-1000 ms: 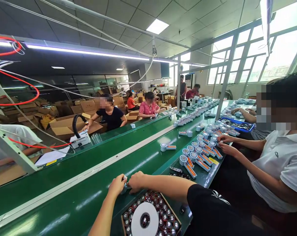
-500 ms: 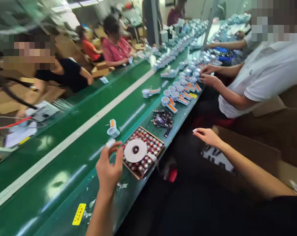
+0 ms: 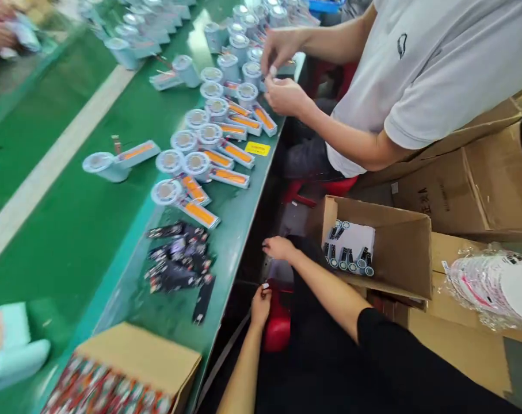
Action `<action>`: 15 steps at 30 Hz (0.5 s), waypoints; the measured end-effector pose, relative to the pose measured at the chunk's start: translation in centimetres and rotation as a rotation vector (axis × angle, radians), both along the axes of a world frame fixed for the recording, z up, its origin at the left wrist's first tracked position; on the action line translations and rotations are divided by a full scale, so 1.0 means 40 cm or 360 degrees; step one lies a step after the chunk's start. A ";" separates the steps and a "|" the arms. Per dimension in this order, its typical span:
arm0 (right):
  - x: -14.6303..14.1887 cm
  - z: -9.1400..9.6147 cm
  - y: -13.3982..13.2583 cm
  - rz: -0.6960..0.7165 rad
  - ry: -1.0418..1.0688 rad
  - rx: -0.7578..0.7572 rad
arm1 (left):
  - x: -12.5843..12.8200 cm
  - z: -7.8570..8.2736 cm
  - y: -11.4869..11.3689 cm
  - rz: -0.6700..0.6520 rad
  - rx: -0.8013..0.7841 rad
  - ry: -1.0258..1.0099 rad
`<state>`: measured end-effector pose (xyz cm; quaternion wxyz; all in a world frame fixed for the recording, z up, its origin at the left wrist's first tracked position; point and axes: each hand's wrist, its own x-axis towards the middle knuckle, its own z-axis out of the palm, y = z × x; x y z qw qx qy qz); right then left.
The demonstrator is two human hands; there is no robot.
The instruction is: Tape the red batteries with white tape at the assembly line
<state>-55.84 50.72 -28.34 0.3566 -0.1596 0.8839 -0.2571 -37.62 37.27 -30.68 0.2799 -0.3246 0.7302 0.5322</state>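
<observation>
My left hand hangs below the edge of the green bench, pinching a small white piece at its fingertips. My right hand is just above it, close to the bench edge, seen from the back with its fingers curled; whether it holds anything is hidden. A pile of small black parts lies on the bench to the left of both hands. A cardboard tray of red-topped cells sits at the near left.
Rows of white round units with orange-labelled handles cover the bench farther along. A co-worker in a grey shirt handles one there. An open carton of small parts, a bag of white discs and a red stool stand on the right.
The view swung down and to the right. Both my hands left the belt and dropped below the bench edge, near my lap. The left still pinches the white piece.
</observation>
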 end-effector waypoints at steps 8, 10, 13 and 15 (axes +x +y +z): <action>-0.097 -0.184 0.106 -0.0179 -0.0296 -0.0108 | -0.126 -0.519 0.110 0.0257 -0.0018 -0.0635; -0.103 -0.191 0.183 -0.0402 -0.0234 -0.0349 | -0.100 -0.635 0.122 0.0173 -0.0037 -0.0709; -0.125 -0.149 0.273 -0.0901 -0.0212 -0.0852 | -0.059 -0.740 0.113 -0.0111 -0.0008 -0.0710; -0.148 -0.126 0.318 -0.1370 -0.0219 -0.1100 | -0.041 -0.772 0.092 -0.0387 0.0076 -0.0645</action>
